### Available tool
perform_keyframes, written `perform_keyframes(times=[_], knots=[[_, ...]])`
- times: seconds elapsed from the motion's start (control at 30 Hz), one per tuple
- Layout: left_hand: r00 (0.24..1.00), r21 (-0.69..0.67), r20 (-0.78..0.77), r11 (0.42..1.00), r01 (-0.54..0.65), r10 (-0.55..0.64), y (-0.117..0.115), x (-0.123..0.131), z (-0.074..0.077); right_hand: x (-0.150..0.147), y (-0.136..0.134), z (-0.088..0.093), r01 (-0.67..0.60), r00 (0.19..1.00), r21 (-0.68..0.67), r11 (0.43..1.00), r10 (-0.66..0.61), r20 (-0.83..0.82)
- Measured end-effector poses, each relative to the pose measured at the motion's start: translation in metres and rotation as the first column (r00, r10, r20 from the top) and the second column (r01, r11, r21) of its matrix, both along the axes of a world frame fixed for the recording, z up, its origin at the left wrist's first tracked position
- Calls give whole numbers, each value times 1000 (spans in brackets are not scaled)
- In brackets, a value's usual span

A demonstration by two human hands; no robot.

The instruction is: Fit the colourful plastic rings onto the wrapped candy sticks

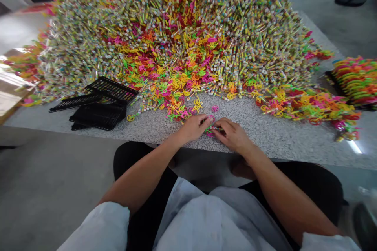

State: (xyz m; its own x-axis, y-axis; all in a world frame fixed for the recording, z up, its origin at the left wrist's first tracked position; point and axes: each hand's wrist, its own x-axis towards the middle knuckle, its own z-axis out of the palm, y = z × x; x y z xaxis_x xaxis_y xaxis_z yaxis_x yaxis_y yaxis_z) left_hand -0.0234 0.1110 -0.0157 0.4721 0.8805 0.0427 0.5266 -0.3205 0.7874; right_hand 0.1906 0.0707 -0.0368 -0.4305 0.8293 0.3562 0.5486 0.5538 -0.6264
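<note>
My left hand (pixel 194 126) and my right hand (pixel 232 135) meet at the near edge of a speckled grey table (pixel 265 129). Both pinch small coloured plastic pieces (pixel 211 129), pink and green, between their fingertips. A loose pink ring (pixel 215 108) lies just beyond the hands. Behind it rises a huge heap of small wrapped sticks (pixel 165 23) mixed with yellow, pink, orange and green plastic rings (pixel 179 74).
Black plastic grid trays (pixel 103 104) lie stacked at the left of the table. At the right edge a black tray holds rows of coloured rings (pixel 356 80), with a spill of loose rings (pixel 309 106) beside it. Grey floor surrounds the table.
</note>
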Motion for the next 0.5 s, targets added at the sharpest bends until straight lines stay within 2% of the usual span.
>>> perform_keyframes(times=[0.13,0.37,0.5], knots=[[993,-89,26,989,115,-113,4,-5,2,-1,-2,-1,12,1000,-64,998,-12,8],[988,-272,132,956,109,-76,-1,-3,4,2,-4,-2,109,994,-35,993,-110,-17],[983,-335,136,928,161,-122,-2,-4,6,5,1,6,47,998,-70,996,-50,-49]])
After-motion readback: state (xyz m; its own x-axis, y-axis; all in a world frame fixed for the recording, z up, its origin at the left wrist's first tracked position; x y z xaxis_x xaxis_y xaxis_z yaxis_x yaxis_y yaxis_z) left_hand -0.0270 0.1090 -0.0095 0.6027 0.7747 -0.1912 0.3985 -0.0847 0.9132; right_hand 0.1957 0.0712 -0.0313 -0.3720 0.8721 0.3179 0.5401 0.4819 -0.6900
